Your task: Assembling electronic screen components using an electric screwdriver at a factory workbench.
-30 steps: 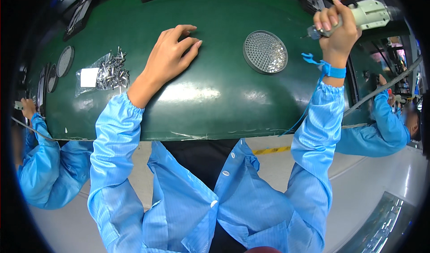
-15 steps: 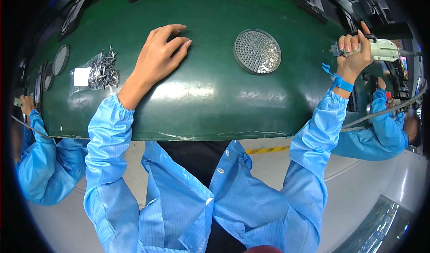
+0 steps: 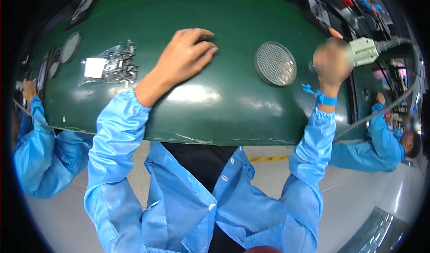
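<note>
My left hand [image 3: 186, 53] rests on the green table, its fingers loosely bent and apart, with nothing in them. At the right, my right hand [image 3: 332, 62], partly blurred, is wrapped round a pale electric screwdriver [image 3: 365, 51] with a grey cable at its rear. The tool's front end is mostly hidden by the blur. Left of that hand lies a round tray [image 3: 274, 56] full of small holes, with shiny small pieces towards its right side. A blue strap [image 3: 327, 99] circles my right wrist.
A clear plastic bag [image 3: 102, 69] with a white label and dark metal parts [image 3: 123, 65] lies left of my left hand. More round trays [image 3: 70, 47] stand at the far left. Dark-framed units line the far edge. Co-workers in blue sleeves [image 3: 42, 163] sit either side. The screwdriver's cable [image 3: 405, 96] loops at right.
My right hand has brought the screwdriver left, closer to the round tray. The table and things on it appear shifted right in the view; my left hand keeps its relaxed shape.
</note>
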### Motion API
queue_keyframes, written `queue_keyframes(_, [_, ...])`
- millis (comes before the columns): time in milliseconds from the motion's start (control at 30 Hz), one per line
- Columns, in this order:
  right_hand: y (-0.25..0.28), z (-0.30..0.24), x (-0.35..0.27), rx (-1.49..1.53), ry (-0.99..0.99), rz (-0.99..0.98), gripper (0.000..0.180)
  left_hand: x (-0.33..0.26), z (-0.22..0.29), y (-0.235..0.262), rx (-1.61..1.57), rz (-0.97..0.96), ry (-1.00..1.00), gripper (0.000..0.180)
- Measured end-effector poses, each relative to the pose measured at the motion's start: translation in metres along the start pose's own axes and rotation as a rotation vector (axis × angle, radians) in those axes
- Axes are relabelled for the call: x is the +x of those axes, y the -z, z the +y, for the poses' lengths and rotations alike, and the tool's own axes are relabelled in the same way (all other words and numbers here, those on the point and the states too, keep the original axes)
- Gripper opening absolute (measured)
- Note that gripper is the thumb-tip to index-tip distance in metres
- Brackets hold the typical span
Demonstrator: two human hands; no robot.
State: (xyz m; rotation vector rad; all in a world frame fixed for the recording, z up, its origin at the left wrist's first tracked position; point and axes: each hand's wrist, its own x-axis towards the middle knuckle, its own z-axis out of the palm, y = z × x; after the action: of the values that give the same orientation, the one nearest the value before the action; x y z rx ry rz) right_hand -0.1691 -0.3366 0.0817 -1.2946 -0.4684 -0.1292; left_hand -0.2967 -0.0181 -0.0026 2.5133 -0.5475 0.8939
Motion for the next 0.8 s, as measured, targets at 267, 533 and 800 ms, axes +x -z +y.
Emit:
queue_keyframes(267, [0.002, 0.022, -0.031, 0.028, -0.222, 0.089, 0.037, -0.008, 0.004, -0.007, -0.055, 0.103, -0.061, 0.01])
queue_keyframes(533, [-0.016, 0.035, -0.031, -0.008, -0.049, -0.086, 0.034, -0.015, 0.0, -0.007, -0.104, 0.102, -0.023, 0.023])
queue_keyframes(800, [-0.007, 0.028, -0.029, -0.064, -0.051, -0.028, 0.035, -0.009, 0.002, -0.006, -0.13, 0.119, -0.034, 0.027])
